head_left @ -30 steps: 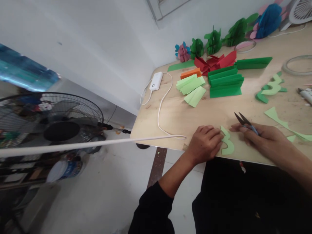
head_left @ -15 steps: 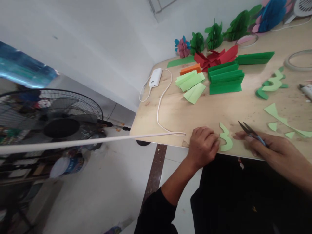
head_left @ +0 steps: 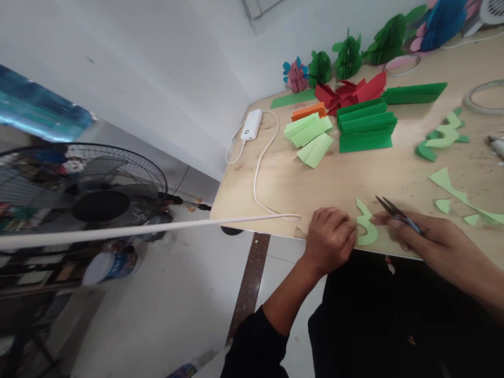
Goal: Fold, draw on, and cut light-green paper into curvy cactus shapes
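My left hand (head_left: 331, 237) rests at the near edge of the wooden table (head_left: 299, 181), fingers curled, their tips pinching the left side of a light green curved paper cut-out (head_left: 366, 226). Just right of that cut-out is my right hand (head_left: 423, 236), closed round a small pair of snips (head_left: 394, 211) whose dark blades point up and to the left, slightly apart. The forefinger of that hand touches the table beside the cut-out.
Stacks of folded light green (head_left: 311, 139), dark green (head_left: 366, 128), red (head_left: 350, 93) and orange paper lie mid-table, with paper flowers (head_left: 318, 68) by the wall. A white power bank (head_left: 251, 125) trails a cable over the table edge. Green scraps (head_left: 459, 197) lie right. A floor fan (head_left: 88, 199) stands left.
My right hand with the snips drew right and away from the cut-out, then came back left beside it. My left hand kept its hold on the cut-out's edge.
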### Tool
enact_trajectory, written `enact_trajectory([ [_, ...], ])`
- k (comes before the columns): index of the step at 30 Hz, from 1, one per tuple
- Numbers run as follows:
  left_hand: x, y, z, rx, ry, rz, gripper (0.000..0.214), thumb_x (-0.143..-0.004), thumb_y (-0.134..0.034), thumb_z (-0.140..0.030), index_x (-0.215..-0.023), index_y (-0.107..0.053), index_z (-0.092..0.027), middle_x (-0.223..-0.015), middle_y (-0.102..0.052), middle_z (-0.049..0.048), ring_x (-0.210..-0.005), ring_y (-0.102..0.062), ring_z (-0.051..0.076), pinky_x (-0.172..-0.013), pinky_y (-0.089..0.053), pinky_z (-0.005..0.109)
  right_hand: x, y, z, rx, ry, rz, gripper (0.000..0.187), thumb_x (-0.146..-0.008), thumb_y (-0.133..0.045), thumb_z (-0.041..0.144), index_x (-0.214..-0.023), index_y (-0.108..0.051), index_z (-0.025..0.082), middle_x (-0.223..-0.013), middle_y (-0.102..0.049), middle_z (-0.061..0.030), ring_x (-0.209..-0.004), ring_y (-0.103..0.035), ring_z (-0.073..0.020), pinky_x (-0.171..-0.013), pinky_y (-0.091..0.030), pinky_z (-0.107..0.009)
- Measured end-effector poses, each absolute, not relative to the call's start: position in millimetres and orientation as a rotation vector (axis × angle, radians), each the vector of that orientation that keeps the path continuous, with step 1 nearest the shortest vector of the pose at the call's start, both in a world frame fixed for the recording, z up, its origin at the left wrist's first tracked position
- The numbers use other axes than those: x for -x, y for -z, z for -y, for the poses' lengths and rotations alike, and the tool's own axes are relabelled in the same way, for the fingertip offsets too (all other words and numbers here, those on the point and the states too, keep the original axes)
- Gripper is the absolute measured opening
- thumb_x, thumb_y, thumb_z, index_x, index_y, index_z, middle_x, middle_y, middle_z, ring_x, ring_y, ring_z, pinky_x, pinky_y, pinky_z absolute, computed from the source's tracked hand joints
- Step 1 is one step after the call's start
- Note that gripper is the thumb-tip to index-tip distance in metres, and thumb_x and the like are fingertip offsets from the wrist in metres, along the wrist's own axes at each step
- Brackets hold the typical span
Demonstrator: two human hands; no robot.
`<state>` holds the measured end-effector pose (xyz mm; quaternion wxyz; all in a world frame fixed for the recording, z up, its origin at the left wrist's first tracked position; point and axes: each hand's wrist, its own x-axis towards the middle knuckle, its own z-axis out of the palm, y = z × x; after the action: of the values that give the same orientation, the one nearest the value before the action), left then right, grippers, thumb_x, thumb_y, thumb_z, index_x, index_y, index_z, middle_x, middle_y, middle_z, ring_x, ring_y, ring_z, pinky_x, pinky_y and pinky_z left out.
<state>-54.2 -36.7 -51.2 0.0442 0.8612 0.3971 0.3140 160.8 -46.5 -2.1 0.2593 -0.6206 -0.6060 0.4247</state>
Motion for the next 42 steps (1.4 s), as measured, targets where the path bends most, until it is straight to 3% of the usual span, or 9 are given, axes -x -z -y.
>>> enact_trajectory([
  [7,54.2,48.5,37.8,-2.644,-0.827,-1.249,0.022,-0.098,-0.051,-0.027,-0.095,-0.071,-0.017,-0.097,-0.069,0.0085,-0.104,-0.060,0.023,-0.093,-0.046,0.038,-159.7,0.8,46.6,1.723,-1.133,1.624,0.074,-0.075,-0.053,0.078,-0.108,-0.079,0.016,-0.061,-0.067,-0.0038,-0.048,-0.051,-0.0162,-0.049,-0.045,-0.032],
  [14,53.5,48.6,37.3,-2.629,-0.916,-1.231,0.024,-0.098,-0.049,-0.026,-0.092,-0.071,-0.017,-0.095,-0.069,0.0081,-0.102,-0.061,0.023,-0.092,-0.047,0.038,-159.4,1.0,46.3,1.733,-1.154,1.609,0.078,-0.074,-0.053,0.082,-0.107,-0.078,0.016,-0.068,-0.070,-0.0051,-0.051,-0.052,-0.0160,-0.053,-0.046,-0.032],
  [19,53.8,49.0,37.7,-2.630,-0.867,-1.241,0.022,-0.098,-0.051,-0.026,-0.094,-0.071,-0.017,-0.096,-0.070,0.0086,-0.103,-0.061,0.023,-0.092,-0.048,0.039,-160.2,0.3,46.5,1.710,-1.128,1.632,0.078,-0.074,-0.050,0.084,-0.103,-0.079,0.018,-0.057,-0.061,-0.0023,-0.047,-0.047,-0.0158,-0.047,-0.041,-0.031],
  [30,59.9,50.7,41.3,-2.759,-0.754,-1.124,0.032,-0.098,-0.049,-0.028,-0.121,-0.068,-0.015,-0.124,-0.071,0.0112,-0.122,-0.058,0.025,-0.100,-0.047,0.043,-161.6,1.3,50.5,1.760,-1.088,1.573,0.080,-0.072,-0.048,0.087,-0.102,-0.079,0.020,-0.064,-0.066,-0.0037,-0.050,-0.051,-0.0163,-0.051,-0.046,-0.033],
  [37,60.7,50.3,41.4,-2.844,-0.720,-1.087,0.036,-0.099,-0.050,-0.030,-0.126,-0.066,-0.013,-0.131,-0.069,0.0107,-0.126,-0.056,0.026,-0.104,-0.044,0.042,-159.1,-2.4,50.8,1.781,-1.100,1.548,0.078,-0.070,-0.050,0.087,-0.094,-0.079,0.019,-0.060,-0.061,-0.0028,-0.048,-0.047,-0.0147,-0.047,-0.041,-0.031],
  [42,60.5,48.0,42.6,-2.871,-0.625,-1.091,0.035,-0.100,-0.049,-0.030,-0.125,-0.067,-0.015,-0.134,-0.068,0.0106,-0.129,-0.055,0.026,-0.105,-0.042,0.043,-158.9,-1.5,50.8,1.749,-1.074,1.574,0.080,-0.072,-0.049,0.086,-0.103,-0.079,0.019,-0.060,-0.061,-0.0023,-0.048,-0.048,-0.0147,-0.047,-0.042,-0.030],
])
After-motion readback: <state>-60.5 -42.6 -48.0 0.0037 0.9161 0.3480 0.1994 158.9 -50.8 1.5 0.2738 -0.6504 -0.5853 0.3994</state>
